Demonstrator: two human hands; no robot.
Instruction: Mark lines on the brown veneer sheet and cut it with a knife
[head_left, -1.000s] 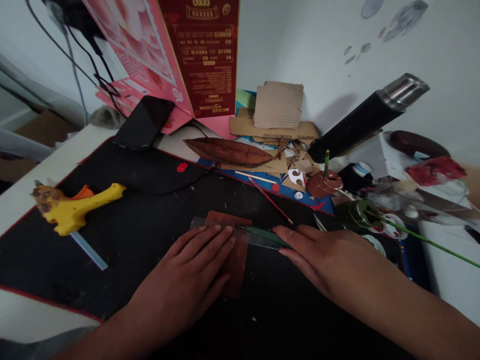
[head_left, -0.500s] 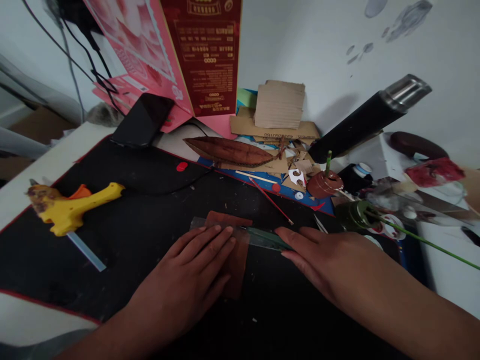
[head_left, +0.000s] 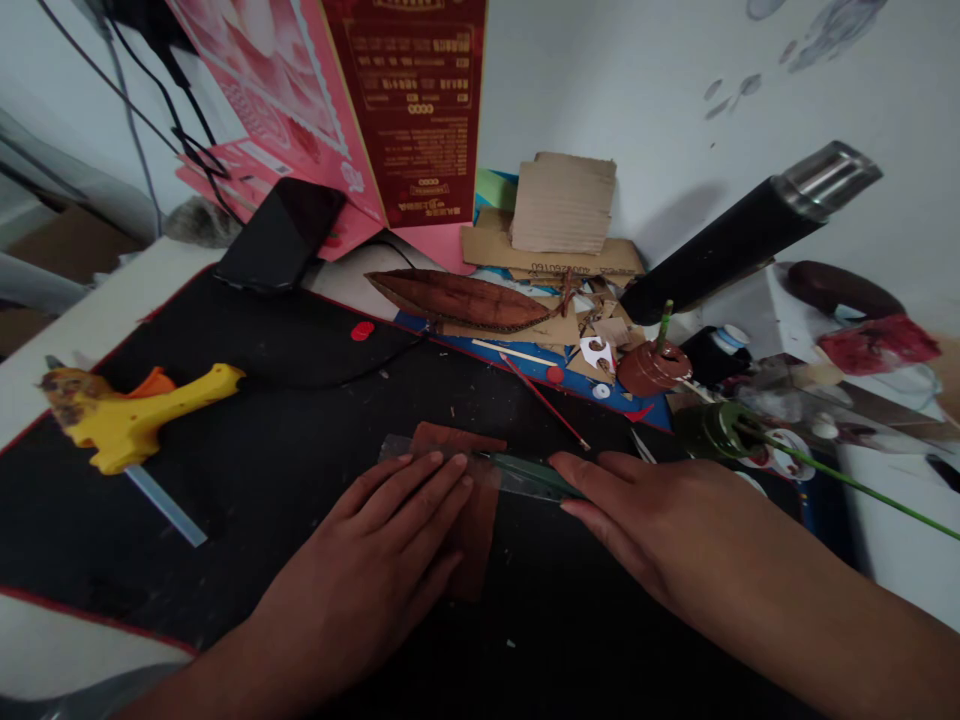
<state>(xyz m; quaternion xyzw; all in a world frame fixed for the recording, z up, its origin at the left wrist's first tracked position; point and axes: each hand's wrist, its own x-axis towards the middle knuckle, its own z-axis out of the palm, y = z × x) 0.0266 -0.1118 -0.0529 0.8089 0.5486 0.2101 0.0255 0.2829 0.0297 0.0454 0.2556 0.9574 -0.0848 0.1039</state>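
Observation:
A brown piece of sheet (head_left: 474, 530) lies on the black mat, with a clear ruler-like strip (head_left: 395, 446) across it. My left hand (head_left: 390, 530) rests on the strip and sheet, its fingers stretched out and pressing flat. In my right hand (head_left: 637, 510) is a green tool, perhaps a cutter (head_left: 534, 472), pinched between thumb and fingers. Its thin tip reaches left beside my left fingertips, along the strip. The palm side of my right hand is hidden.
On the left lies a yellow glue gun (head_left: 142, 410). Behind are a phone (head_left: 281, 235), a brown boat-shaped piece (head_left: 457, 300) and cardboard (head_left: 562, 205). Paint jars (head_left: 652, 370) and a leaning black flask (head_left: 720, 245) stand right; a red brush (head_left: 551, 405) lies nearer.
The view has shifted slightly. Both hands keep nearly the same place and hold on the strip and green tool.

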